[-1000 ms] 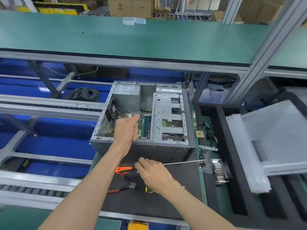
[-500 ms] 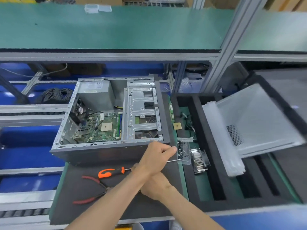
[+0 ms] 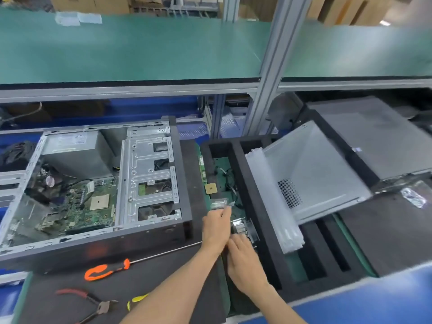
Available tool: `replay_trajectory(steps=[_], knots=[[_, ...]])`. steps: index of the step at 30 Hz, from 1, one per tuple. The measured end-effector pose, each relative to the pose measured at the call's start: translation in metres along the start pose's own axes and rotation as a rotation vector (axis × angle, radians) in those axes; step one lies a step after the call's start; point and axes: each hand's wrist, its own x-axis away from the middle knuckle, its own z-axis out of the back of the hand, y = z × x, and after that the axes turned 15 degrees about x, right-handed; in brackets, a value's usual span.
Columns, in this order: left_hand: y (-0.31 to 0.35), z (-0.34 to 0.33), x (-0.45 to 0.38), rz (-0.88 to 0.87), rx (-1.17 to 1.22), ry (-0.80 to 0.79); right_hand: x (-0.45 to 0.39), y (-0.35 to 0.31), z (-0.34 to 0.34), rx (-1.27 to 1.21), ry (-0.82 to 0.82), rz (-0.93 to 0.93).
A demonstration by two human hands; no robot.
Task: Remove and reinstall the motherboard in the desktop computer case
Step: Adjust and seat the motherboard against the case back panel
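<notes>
The open desktop case lies on its side on the dark mat, with the green motherboard inside at its left. My left hand reaches right of the case to a small clear plastic box in the black foam tray. Its fingertips are bunched at the box's near edge, and I cannot see what they hold. Just below it, my right hand rests with relaxed fingers beside a finned heatsink. An orange-handled screwdriver lies in front of the case.
Red-handled pliers and a yellow-handled tool lie on the mat near me. A loose CPU chip and cables sit in the tray. The case's side panel leans over the tray's right slots. A green shelf overhangs behind.
My left hand left the inside of the case and moved right to the clear box. My right hand let go of the screwdriver and moved right to the heatsink. The view swung right.
</notes>
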Motion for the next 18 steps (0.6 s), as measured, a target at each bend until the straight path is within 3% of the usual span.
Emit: replay_trajectory(steps=[4, 7, 18], knots=[[-0.01, -0.001, -0.02, 0.132, 0.133, 0.098, -0.012, 0.018, 0.006, -0.192, 0.042, -0.293], [-0.013, -0.001, -0.025, 0.174, 0.223, 0.047, -0.022, 0.025, 0.006, -0.299, -0.007, -0.405], [-0.026, 0.008, -0.03, 0.115, 0.352, -0.132, -0.035, 0.026, 0.004, -0.424, -0.113, -0.473]])
